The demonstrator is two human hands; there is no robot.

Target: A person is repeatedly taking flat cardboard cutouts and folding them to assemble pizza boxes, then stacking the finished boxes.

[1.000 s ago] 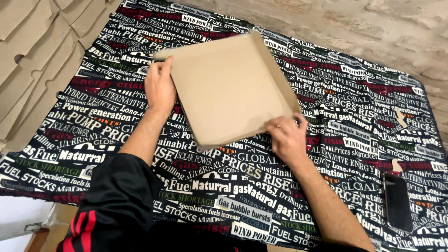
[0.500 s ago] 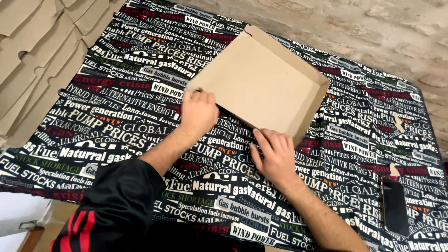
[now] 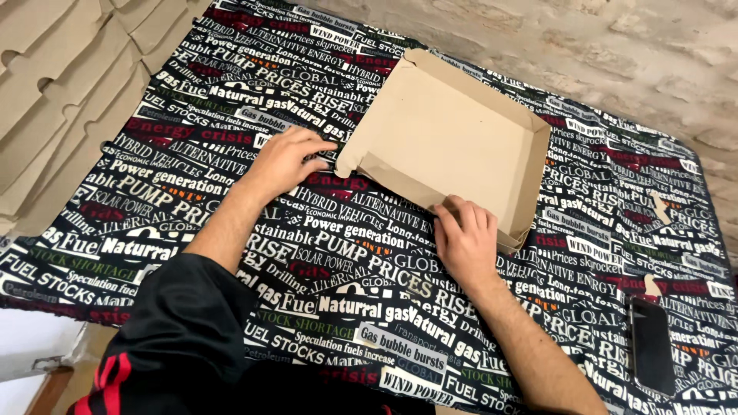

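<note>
Sitting on the printed cloth [image 3: 192,138], the plain brown cardboard tray [image 3: 453,138] holds nothing, walls folded up; left hand [image 3: 286,157] and right hand [image 3: 463,238] rest open-fingered at its near edge.

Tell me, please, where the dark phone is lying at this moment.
In the head view, the dark phone lies flat on the printed tablecloth at the lower right, right of the right hand and apart from the cardboard box.

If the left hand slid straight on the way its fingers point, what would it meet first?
Most likely the near left corner of the shallow brown cardboard tray: the left hand lies flat on the printed cloth, fingertips pointing right, almost touching it.
</note>
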